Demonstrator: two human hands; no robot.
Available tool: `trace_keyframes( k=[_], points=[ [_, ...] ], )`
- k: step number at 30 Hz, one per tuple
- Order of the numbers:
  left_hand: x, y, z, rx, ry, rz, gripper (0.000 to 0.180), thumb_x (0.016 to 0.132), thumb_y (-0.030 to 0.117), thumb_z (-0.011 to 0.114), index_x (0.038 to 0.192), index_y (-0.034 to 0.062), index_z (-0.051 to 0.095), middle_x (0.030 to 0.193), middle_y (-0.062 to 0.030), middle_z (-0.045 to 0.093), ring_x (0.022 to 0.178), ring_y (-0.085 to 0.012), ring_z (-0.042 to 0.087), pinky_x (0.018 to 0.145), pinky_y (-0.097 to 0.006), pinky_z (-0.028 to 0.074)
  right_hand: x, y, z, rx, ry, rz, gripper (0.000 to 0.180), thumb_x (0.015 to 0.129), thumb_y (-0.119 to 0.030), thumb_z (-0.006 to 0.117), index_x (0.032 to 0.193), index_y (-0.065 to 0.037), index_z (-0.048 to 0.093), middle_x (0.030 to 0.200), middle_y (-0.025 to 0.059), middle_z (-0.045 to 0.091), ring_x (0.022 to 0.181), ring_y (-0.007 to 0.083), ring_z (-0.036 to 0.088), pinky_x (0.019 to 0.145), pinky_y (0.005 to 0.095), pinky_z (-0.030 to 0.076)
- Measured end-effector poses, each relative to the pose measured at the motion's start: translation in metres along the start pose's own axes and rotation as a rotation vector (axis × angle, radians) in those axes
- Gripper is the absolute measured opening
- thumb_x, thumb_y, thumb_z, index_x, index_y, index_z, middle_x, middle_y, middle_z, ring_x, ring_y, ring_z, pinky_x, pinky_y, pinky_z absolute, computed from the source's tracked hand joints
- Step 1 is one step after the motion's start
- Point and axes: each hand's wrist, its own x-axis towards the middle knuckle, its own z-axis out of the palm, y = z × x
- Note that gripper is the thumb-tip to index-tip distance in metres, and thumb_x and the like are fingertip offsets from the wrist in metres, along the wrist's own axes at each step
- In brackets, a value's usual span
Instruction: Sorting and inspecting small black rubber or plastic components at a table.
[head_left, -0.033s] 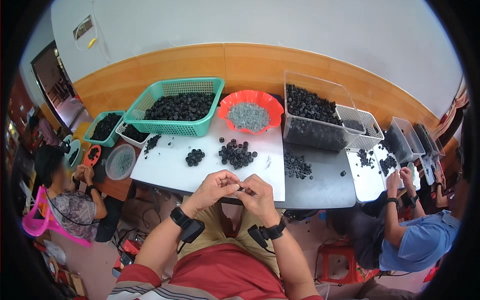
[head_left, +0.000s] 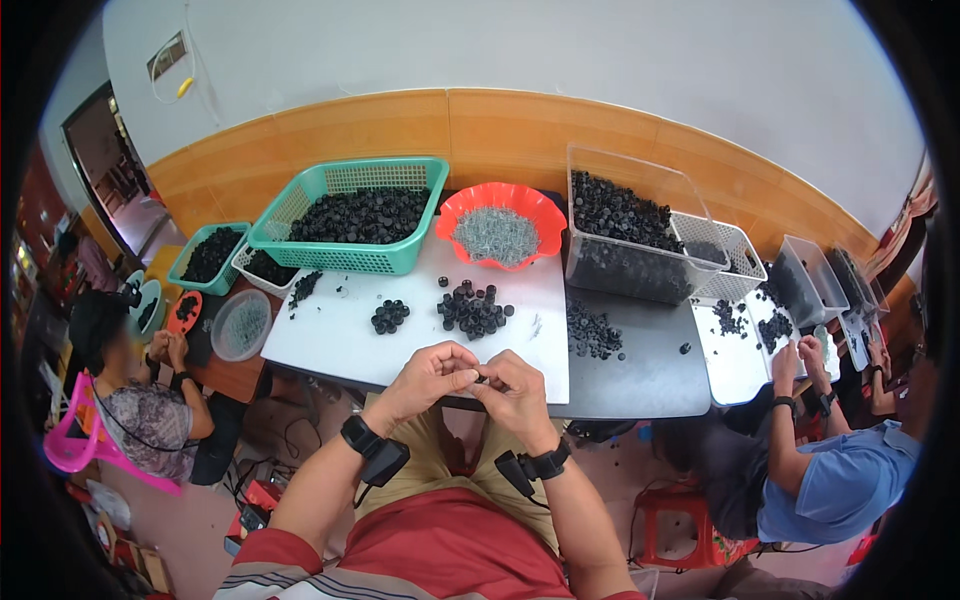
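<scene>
My left hand (head_left: 428, 380) and my right hand (head_left: 515, 392) meet in front of the white board's near edge. Between their pinched fingertips is a small black part (head_left: 482, 379), mostly covered by the fingers, so its exact shape cannot be made out. Just beyond my hands, a pile of black cylindrical caps (head_left: 474, 310) lies on the white board (head_left: 330, 335), with a smaller cluster of the same caps (head_left: 390, 316) to its left. A red scalloped bowl (head_left: 552, 222) holding thin silvery metal pieces (head_left: 497, 235) stands behind the pile.
At the back left stands a green basket (head_left: 345, 257) of black caps; a clear bin (head_left: 630, 262) of black parts is at the back right. Loose small black parts (head_left: 594, 330) lie on the dark tabletop (head_left: 640, 380). Co-workers sit on the left (head_left: 150, 420) and right (head_left: 840, 480).
</scene>
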Motion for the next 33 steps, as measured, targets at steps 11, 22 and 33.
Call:
trace_keyframes(
  k=[11, 22, 33],
  points=[
    [-0.001, -0.005, -0.004, 0.009, 0.016, 0.007, 0.028, 0.101, 0.018, 0.068, 0.121, 0.0004, 0.06, 0.105, -0.0046, 0.069, 0.088, -0.0077, 0.065, 0.08, -0.025, 0.056, 0.0, -0.007, 0.003, 0.017, 0.01, 0.048, 0.026, 0.079, -0.002, 0.084, 0.103, -0.002, 0.075, 0.081, 0.004, 0.063, 0.063, 0.0095, 0.053, 0.058, 0.0255, 0.045],
    [0.0, -0.007, 0.0, -0.021, 0.059, 0.028, 0.026, 0.1, 0.014, 0.068, 0.121, 0.0004, 0.06, 0.106, -0.0038, 0.068, 0.094, -0.009, 0.067, 0.084, -0.027, 0.06, 0.001, -0.011, 0.001, -0.024, -0.018, 0.038, 0.032, 0.08, -0.002, 0.081, 0.112, -0.003, 0.075, 0.084, 0.006, 0.063, 0.062, 0.0117, 0.057, 0.058, 0.0268, 0.048],
    [0.0, -0.005, 0.003, -0.035, 0.076, 0.053, 0.029, 0.098, 0.012, 0.07, 0.122, -0.0016, 0.06, 0.108, -0.0053, 0.068, 0.097, -0.01, 0.066, 0.087, -0.027, 0.058, 0.004, -0.012, 0.003, -0.014, -0.011, 0.086, 0.032, 0.079, 0.0, 0.08, 0.11, -0.002, 0.074, 0.081, 0.004, 0.057, 0.058, 0.0086, 0.05, 0.054, 0.0252, 0.042]
  ],
)
